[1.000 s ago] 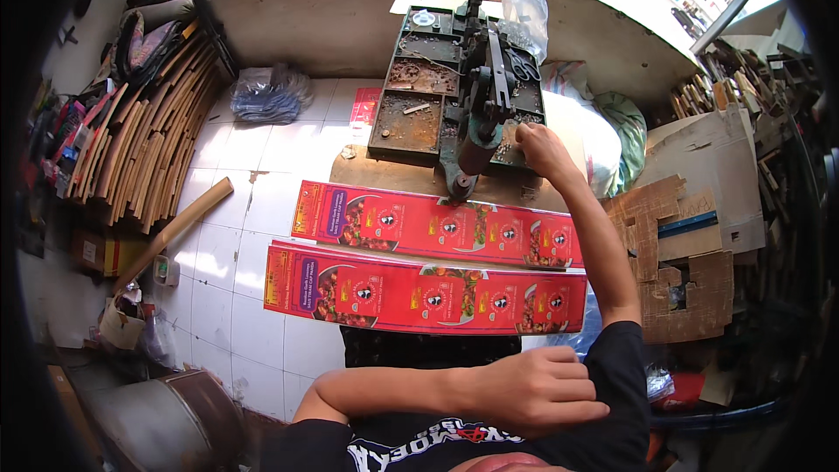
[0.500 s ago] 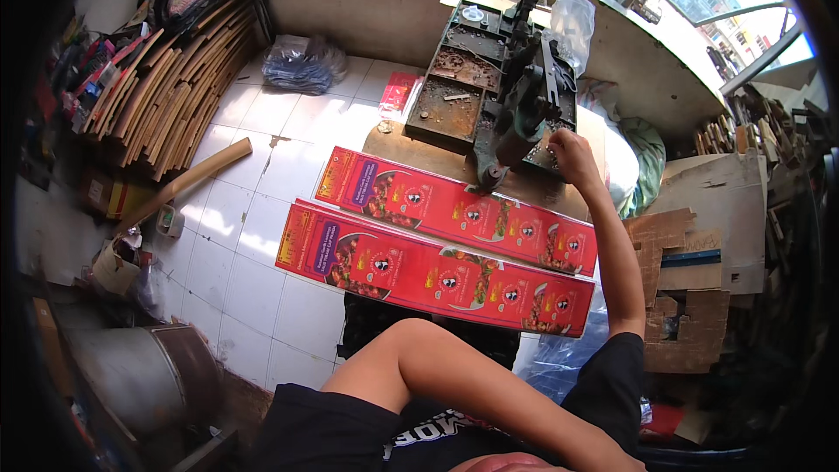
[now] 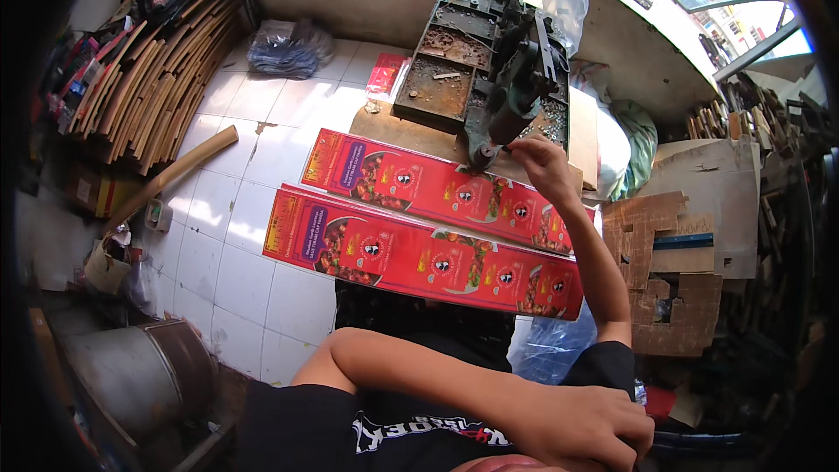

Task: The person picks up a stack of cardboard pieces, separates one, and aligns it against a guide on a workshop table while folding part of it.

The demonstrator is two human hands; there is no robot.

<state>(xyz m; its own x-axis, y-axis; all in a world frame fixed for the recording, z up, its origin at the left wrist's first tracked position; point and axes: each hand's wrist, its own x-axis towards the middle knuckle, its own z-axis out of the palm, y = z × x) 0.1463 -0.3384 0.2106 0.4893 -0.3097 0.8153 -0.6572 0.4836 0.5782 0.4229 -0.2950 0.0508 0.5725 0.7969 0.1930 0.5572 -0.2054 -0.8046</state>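
Note:
My right hand [image 3: 542, 163] is closed in a pinch beside the lower end of a dark green cast-metal press [image 3: 511, 114]. Whatever its fingertips hold is too small to name. Below the press lie two long red printed banner strips, the far strip [image 3: 419, 188] reaching under the press head and the near strip [image 3: 411, 253] alongside it, closer to me. Across my chest, my left hand [image 3: 585, 426] is held with curled fingers near my right sleeve, apart from the strips. Its palm side is hidden.
Divided metal trays [image 3: 437, 79] with small metal bits flank the press. Cut cardboard [image 3: 677, 297] leans at the right. Stacked brown boards [image 3: 166, 70] stand left, near a cardboard tube [image 3: 188, 170]. Plastic-wrapped bundles [image 3: 288, 48] lie by the wall. A metal drum [image 3: 131, 376] is at lower left.
My right hand has moved left from the tray of small bits to the press's lower end. My left hand has come into view across my chest. The whole view has shifted slightly.

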